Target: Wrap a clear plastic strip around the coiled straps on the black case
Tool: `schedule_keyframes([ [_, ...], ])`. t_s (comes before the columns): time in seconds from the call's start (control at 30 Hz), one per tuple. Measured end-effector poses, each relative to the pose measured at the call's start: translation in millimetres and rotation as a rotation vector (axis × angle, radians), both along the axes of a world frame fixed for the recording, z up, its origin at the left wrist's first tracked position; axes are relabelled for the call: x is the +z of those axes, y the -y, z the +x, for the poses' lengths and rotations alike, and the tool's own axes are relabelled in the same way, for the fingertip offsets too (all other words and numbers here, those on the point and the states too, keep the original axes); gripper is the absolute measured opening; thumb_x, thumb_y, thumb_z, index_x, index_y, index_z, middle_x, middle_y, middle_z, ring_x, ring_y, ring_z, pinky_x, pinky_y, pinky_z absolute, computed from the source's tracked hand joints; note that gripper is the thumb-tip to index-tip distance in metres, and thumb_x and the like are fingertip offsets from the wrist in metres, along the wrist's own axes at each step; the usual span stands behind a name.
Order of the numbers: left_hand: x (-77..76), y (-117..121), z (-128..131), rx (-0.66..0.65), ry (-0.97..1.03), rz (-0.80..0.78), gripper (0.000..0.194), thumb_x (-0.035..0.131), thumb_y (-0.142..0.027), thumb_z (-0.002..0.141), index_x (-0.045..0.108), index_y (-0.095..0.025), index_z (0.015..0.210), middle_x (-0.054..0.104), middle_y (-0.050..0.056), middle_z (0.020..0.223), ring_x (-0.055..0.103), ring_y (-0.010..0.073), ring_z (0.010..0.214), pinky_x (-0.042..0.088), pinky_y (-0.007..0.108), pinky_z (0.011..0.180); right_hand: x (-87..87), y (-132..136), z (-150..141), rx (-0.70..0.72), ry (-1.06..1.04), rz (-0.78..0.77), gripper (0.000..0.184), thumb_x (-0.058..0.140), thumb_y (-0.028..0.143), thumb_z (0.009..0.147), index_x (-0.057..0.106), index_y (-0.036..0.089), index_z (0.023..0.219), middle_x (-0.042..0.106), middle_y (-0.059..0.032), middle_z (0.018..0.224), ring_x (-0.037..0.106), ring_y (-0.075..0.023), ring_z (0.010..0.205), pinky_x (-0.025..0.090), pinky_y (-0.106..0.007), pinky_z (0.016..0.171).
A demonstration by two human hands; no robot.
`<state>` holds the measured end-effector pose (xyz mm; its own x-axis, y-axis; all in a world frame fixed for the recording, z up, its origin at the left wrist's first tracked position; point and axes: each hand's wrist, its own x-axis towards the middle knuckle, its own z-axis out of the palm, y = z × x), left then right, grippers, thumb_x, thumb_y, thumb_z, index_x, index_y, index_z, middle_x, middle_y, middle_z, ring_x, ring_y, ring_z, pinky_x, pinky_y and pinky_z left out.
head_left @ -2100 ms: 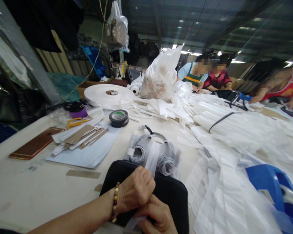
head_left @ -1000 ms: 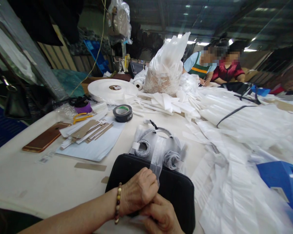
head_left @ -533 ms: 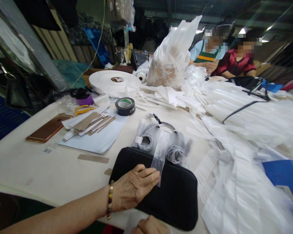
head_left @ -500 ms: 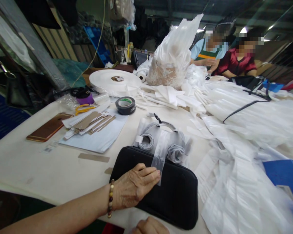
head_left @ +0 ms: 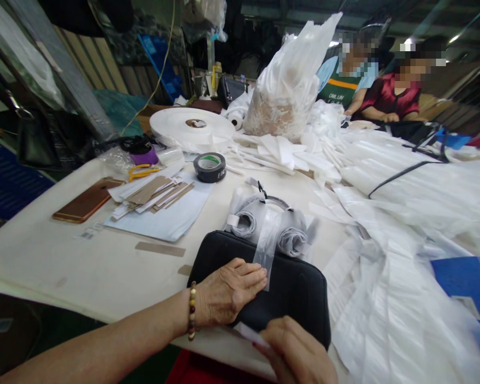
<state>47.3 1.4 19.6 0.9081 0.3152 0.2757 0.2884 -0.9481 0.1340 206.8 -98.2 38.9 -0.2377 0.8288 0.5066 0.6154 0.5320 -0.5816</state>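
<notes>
A black padded bag (head_left: 292,288) lies on the table in front of me. My left hand (head_left: 232,290), with a beaded bracelet at its wrist, rests on the bag with its fingers stretched flat. Its fingertips touch a translucent plastic strip (head_left: 269,240), which runs down from the grey wrapped straps and handle (head_left: 292,240) onto the bag. At the bag's near edge my right hand (head_left: 298,349) is closed in a pinch on a whitish strip (head_left: 251,335) that sticks out to the left. The strip's far end is hidden by the fingers.
To the left lie a phone (head_left: 88,200), cardboard strips (head_left: 154,193) on paper, scissors (head_left: 142,172) and a black tape roll (head_left: 210,167). Farther back are a large white roll (head_left: 172,125) and a full plastic bag (head_left: 280,101). White wrapping (head_left: 404,298) heaps the right side; two people sit beyond.
My right hand has come up from the bottom edge to the bag's near side, and a whitish strip now shows in its fingers. My left hand stays on the bag; the view has shifted slightly.
</notes>
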Motion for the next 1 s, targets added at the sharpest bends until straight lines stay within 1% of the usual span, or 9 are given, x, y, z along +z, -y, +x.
schedule_keyframes([
  [0.07,-0.6,3.5,-1.7,0.009,0.034,-0.013,0.035,0.043,-0.015,0.086,0.049,-0.006,0.118,0.052,0.01,0.125,0.042,0.0204,0.118,0.039,0.032,0.093,2.0,-18.7,7.5,0.017,-0.042,-0.099,0.02,0.046,0.018,0.089,0.056,0.018,0.072,0.057,0.0004,0.064,0.055,-0.0084,0.056,0.045,-0.016,0.055],
  [0.13,-3.2,7.4,-4.8,0.019,0.076,-0.026,0.034,0.042,-0.014,0.086,0.05,-0.004,0.117,0.052,0.011,0.125,0.041,0.0197,0.12,0.037,0.03,0.098,-2.7,-35.5,10.4,-0.007,-0.063,-0.145,0.02,0.048,0.018,0.089,0.057,0.018,0.07,0.057,0.0003,0.066,0.056,-0.0081,0.058,0.045,-0.016,0.057],
  [0.27,-11.1,11.3,-10.0,0.006,0.141,-0.036,0.028,0.039,-0.011,0.088,0.056,-0.005,0.11,0.055,0.01,0.122,0.04,0.0197,0.123,0.035,0.031,0.103,-16.1,-53.9,10.6,-0.02,0.007,-0.119,0.021,0.047,0.015,0.088,0.059,0.018,0.072,0.059,-0.0017,0.07,0.054,-0.01,0.061,0.045,-0.019,0.056],
  [0.37,-15.2,10.3,-10.1,0.0,0.145,-0.077,0.025,0.04,-0.009,0.088,0.059,-0.007,0.104,0.06,0.007,0.113,0.042,0.0184,0.122,0.036,0.03,0.104,-19.2,-56.8,12.5,0.048,0.102,-0.032,0.017,0.046,0.011,0.088,0.06,0.017,0.079,0.063,-0.0034,0.083,0.052,-0.0122,0.069,0.043,-0.024,0.061],
  [0.43,-16.5,9.6,-9.8,-0.006,0.146,-0.102,0.024,0.04,-0.007,0.087,0.06,-0.007,0.1,0.061,0.007,0.11,0.042,0.0184,0.121,0.036,0.029,0.104,-19.3,-57.1,14.9,0.067,0.185,-0.027,0.015,0.046,0.012,0.089,0.058,0.017,0.082,0.064,-0.0025,0.086,0.05,-0.0133,0.072,0.04,-0.026,0.063],
  [0.57,-16.9,10.7,-11.1,0.003,0.185,-0.104,0.029,0.035,-0.003,0.086,0.058,-0.003,0.104,0.06,0.01,0.112,0.042,0.0211,0.121,0.038,0.032,0.102,-22.3,-56.4,18.8,0.015,0.298,-0.013,0.021,0.039,0.018,0.093,0.057,0.017,0.082,0.062,-0.0017,0.081,0.045,-0.0141,0.068,0.032,-0.028,0.06],
  [0.67,-15.6,11.7,-12.0,-0.004,0.225,-0.104,0.029,0.035,-0.002,0.084,0.061,-0.004,0.098,0.062,0.009,0.105,0.047,0.0226,0.116,0.04,0.035,0.1,-27.5,-54.5,18.3,-0.049,0.355,-0.011,0.025,0.036,0.019,0.094,0.055,0.017,0.079,0.06,-0.0027,0.079,0.042,-0.0149,0.065,0.028,-0.03,0.06],
  [0.8,-11.3,10.7,-11.4,-0.002,0.293,-0.1,0.029,0.037,-0.001,0.079,0.062,-0.003,0.093,0.063,0.012,0.101,0.053,0.0232,0.107,0.044,0.036,0.096,-33.3,-52.4,13.4,-0.139,0.418,0.014,0.026,0.036,0.018,0.092,0.054,0.016,0.073,0.058,-0.0056,0.076,0.04,-0.0169,0.065,0.027,-0.031,0.061],
  [1.0,-1.8,13.2,-14.5,0.056,0.343,-0.094,0.026,0.037,-0.002,0.077,0.059,-0.002,0.091,0.063,0.015,0.087,0.057,0.0223,0.1,0.051,0.035,0.086,-34.9,-52.9,7.5,-0.177,0.405,0.052,0.022,0.038,0.01,0.088,0.052,0.015,0.071,0.056,-0.0076,0.074,0.04,-0.0178,0.065,0.028,-0.032,0.061],
])
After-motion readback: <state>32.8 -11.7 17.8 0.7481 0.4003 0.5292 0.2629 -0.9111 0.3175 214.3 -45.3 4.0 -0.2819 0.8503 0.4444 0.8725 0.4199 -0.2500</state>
